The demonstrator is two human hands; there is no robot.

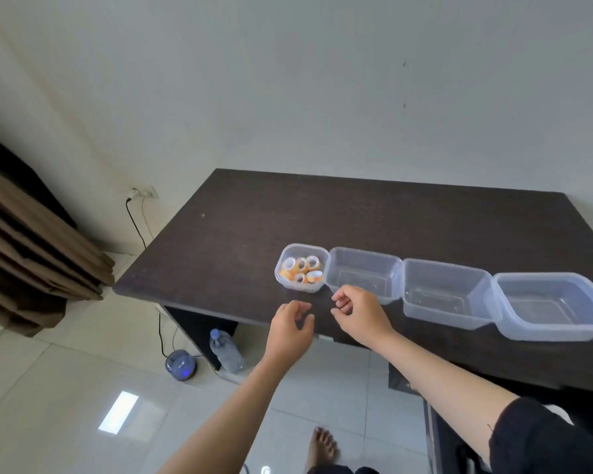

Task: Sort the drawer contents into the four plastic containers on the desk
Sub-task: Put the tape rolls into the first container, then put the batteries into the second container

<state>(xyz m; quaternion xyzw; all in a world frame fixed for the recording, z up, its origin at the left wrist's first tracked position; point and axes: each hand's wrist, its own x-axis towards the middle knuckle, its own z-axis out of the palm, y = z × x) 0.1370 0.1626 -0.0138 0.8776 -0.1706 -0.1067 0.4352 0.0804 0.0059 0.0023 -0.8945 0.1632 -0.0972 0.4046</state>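
With the tape rolls (302, 270) filling the container (302, 267) nearest the desk's (220, 234) left edge, both the left hand (290, 331) and right hand (360, 313), loosely curled and empty near the front edge, should fetch one kind per trip for the next container (363, 273).

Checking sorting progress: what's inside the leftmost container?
The leftmost container holds several orange-and-white tape rolls, about six showing. Anything beneath them is hidden.
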